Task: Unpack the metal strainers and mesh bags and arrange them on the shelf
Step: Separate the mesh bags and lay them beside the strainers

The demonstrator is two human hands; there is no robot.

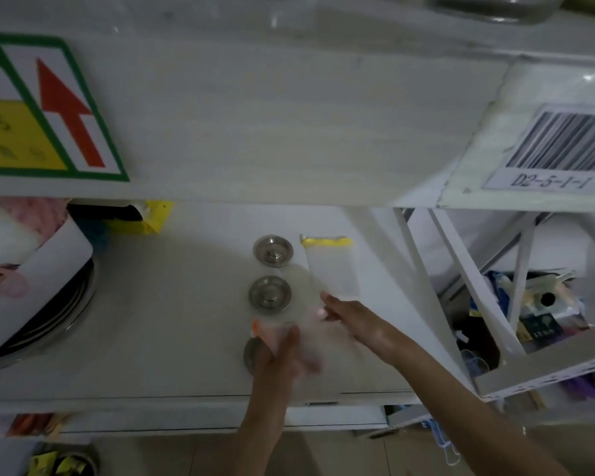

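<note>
Two round metal strainers lie in a line on the white shelf, the far strainer and the middle strainer. A third strainer is partly hidden behind my left hand. A white mesh bag with a yellow top edge lies flat to the right of the strainers. Both hands hold a second, blurred mesh bag with an orange corner; my right hand pinches its far edge just below the yellow-topped bag.
A stack of metal pans wrapped in a white card band fills the shelf's left side. A yellow packet sits at the back. White diagonal braces stand on the right, beside a neighbouring shelf of mixed goods. An upper shelf board hangs overhead.
</note>
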